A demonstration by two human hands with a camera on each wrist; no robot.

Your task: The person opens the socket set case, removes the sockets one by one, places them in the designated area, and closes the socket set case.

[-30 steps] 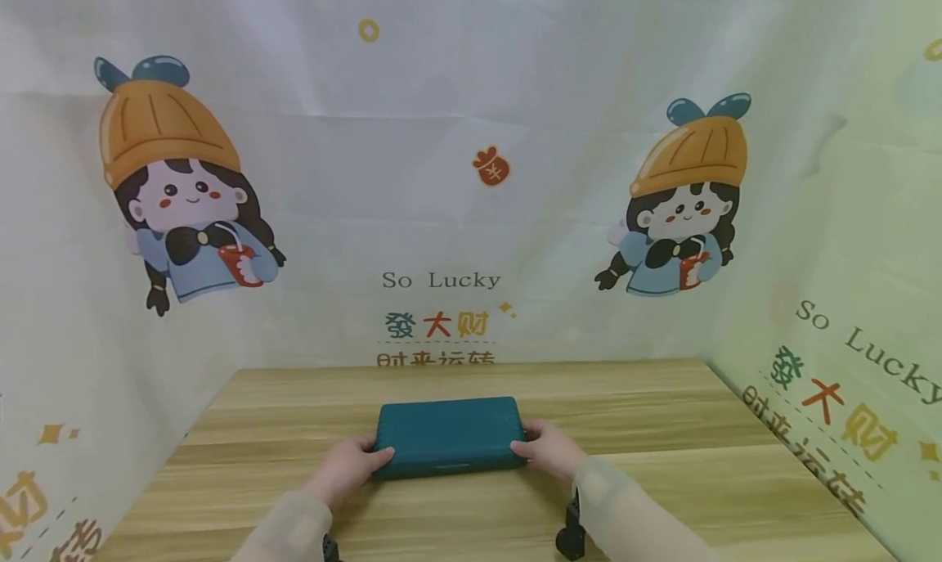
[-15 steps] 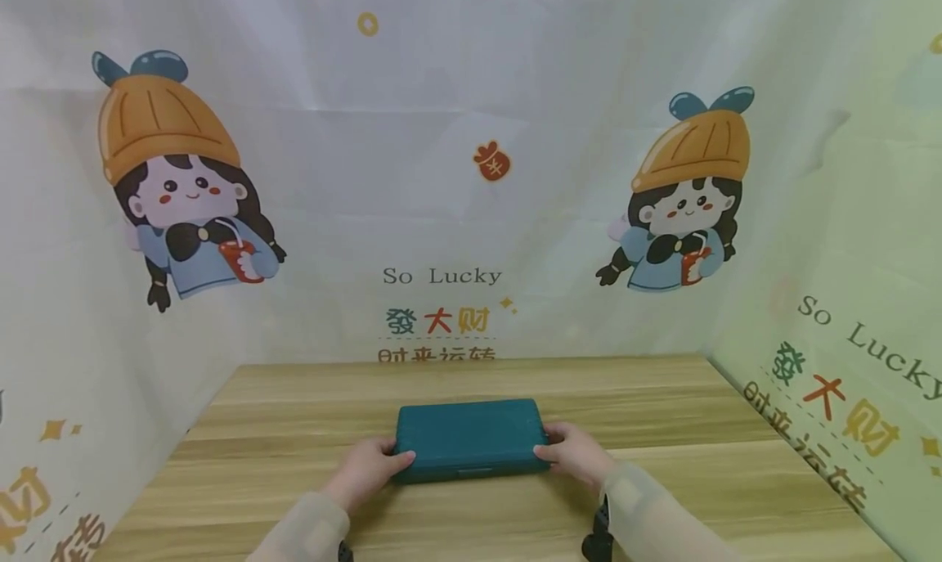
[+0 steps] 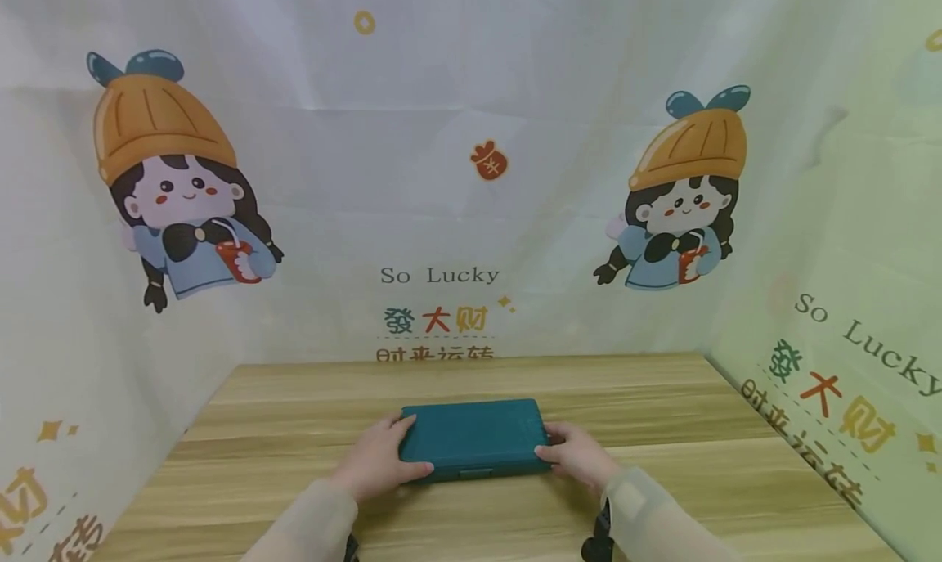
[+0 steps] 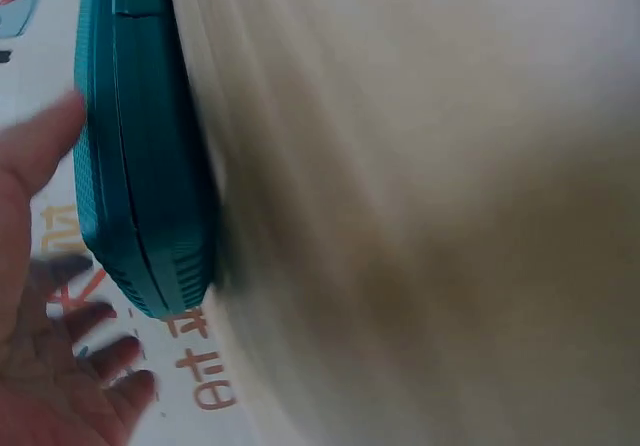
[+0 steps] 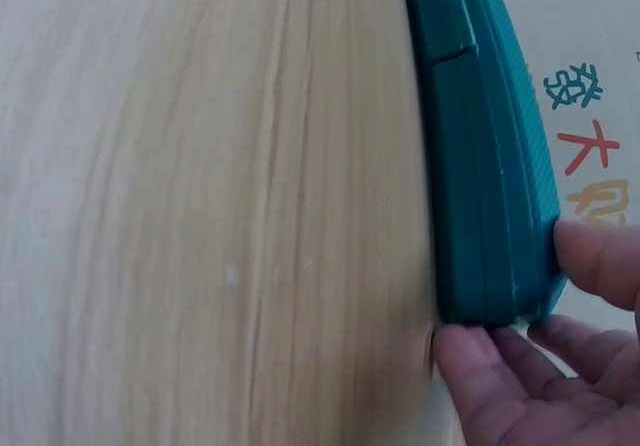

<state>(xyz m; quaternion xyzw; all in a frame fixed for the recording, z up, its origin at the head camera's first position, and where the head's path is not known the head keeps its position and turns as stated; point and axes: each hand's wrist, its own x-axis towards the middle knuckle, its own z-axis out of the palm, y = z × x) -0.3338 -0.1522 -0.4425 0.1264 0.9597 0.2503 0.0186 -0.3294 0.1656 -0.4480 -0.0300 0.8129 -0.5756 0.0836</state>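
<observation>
A teal hard plastic case with a latch on its front side lies flat on the wooden table. My right hand grips its right end. In the right wrist view the thumb is on the lid edge and the fingertips curl against the end. At the left end is my left hand, its fingers spread apart. The left wrist view shows its thumb by the lid edge, while the other fingers stand off from the end of the case.
The wood-grain table spreads around the case. A printed cloth with cartoon figures hangs behind it and along the sides. Small dark wrist devices, such as the right one, hang under the sleeves.
The case has slid to the right with both hands, then stopped. Since half a second ago my left hand has loosened and spread its fingers. The right hand keeps its grip.
</observation>
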